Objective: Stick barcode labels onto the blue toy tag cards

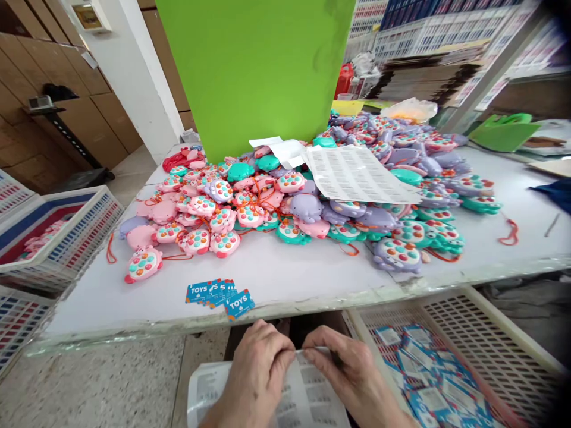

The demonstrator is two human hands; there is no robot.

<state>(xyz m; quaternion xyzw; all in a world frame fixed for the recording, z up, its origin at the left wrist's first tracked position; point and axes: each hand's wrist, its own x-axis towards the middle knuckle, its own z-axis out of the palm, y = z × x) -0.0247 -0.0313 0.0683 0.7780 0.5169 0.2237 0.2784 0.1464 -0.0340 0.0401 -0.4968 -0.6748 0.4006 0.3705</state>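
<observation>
A white sheet of printed labels [207, 389] lies low in front of me, just off the table's front edge. My left hand [259, 371] is closed on its upper edge, thumb against the fingers. My right hand [350, 368] pinches the same edge a little to the right, with a narrow gap between both hands. Whether a single label is between the fingertips, I cannot make out. Several blue cards marked TOYS [239, 304] lie fanned out on the white table [156, 309], beyond my left hand.
A heap of pink, purple and green animal-shaped toys [250, 214] with orange cords covers the table's back. Another label sheet [357, 175] rests on it, before a green panel [259, 71]. At lower right, a crate [477, 303] contains blue cards. White crates [84, 238] stand left.
</observation>
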